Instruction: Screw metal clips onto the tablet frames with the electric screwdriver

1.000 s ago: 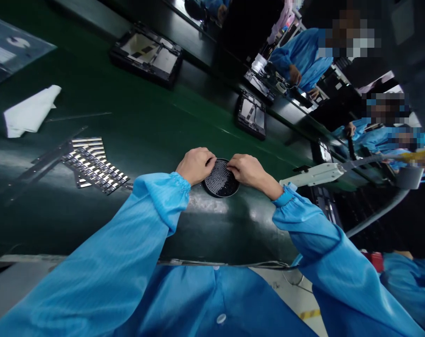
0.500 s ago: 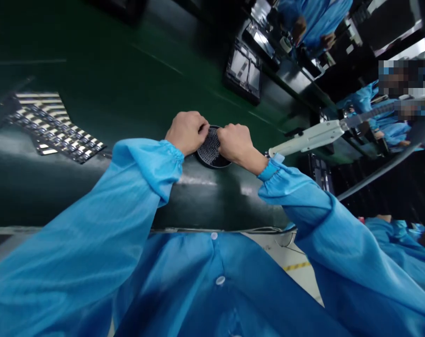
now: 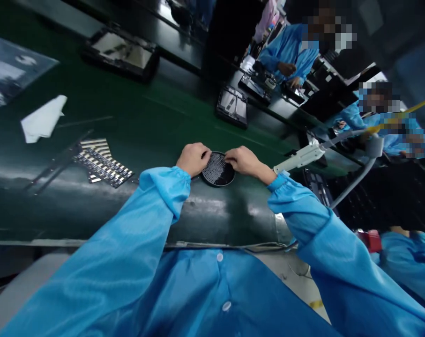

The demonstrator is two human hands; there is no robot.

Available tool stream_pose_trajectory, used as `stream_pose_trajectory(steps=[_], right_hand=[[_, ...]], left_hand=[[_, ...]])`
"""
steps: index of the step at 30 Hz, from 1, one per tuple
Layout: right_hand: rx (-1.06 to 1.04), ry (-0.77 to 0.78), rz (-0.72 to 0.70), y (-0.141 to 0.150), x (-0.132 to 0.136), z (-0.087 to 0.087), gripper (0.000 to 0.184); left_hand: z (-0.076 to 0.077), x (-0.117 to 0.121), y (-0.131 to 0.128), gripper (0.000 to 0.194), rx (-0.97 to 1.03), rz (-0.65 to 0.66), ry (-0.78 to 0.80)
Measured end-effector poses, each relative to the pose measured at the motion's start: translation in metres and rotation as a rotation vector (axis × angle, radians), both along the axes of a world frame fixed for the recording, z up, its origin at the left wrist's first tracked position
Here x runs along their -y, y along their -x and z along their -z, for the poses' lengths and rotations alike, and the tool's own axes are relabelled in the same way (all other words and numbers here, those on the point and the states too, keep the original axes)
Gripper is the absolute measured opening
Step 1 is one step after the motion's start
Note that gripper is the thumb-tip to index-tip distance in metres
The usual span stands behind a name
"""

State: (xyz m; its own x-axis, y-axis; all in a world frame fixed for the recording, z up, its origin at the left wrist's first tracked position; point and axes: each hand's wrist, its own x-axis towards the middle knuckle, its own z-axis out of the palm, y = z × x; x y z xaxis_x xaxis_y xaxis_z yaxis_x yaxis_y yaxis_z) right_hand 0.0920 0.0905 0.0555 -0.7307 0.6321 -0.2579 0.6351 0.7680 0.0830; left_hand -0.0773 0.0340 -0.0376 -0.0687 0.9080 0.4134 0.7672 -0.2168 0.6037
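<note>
A round black dish [image 3: 217, 174] lies on the green table in front of me, its face covered with rows of small studs or screws on the left and bare dark at the lower right. My left hand [image 3: 194, 160] is closed at the dish's left rim, thumb and fingers against the edge. Fingers bent into a pinch, my right hand [image 3: 245, 160] is over the upper right rim; whatever is between its fingertips is too small to make out. Beyond my right wrist is a white corded electric screwdriver [image 3: 298, 158].
Left of me lie stacked strips of metallic parts [image 3: 105, 164], a white cloth [image 3: 43, 119] and a clear plastic bag [image 3: 15, 70]. Black framed units [image 3: 119, 51] stand on the far side. A co-worker in blue [image 3: 286, 56] works at the upper right. The table's front edge [image 3: 128, 243] runs before me.
The view has swung, bringing in more of the table's left side. My right hand has drawn back from the dish's middle to its rim, with fingers straighter. More of the dish shows.
</note>
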Motion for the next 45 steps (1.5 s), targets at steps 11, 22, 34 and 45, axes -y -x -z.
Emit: stream_pose_trajectory(steps=[11, 22, 34, 45], right_hand=[[0.132, -0.100, -0.089, 0.011, 0.007, 0.001, 0.027], [0.140, -0.138, -0.023, 0.021, 0.013, 0.015, 0.024], [-0.315, 0.008, 0.068, -0.050, 0.039, -0.013, 0.020], [-0.683, 0.306, 0.089, -0.116, 0.116, 0.058, 0.015]], left_hand=[[-0.001, 0.001, 0.001, 0.029, 0.000, -0.002, -0.031], [0.001, 0.000, -0.001, 0.031, -0.014, -0.011, -0.010], [-0.004, 0.003, 0.000, 0.030, 0.036, 0.002, 0.028], [-0.008, 0.006, -0.001, 0.029, 0.025, -0.040, 0.036]])
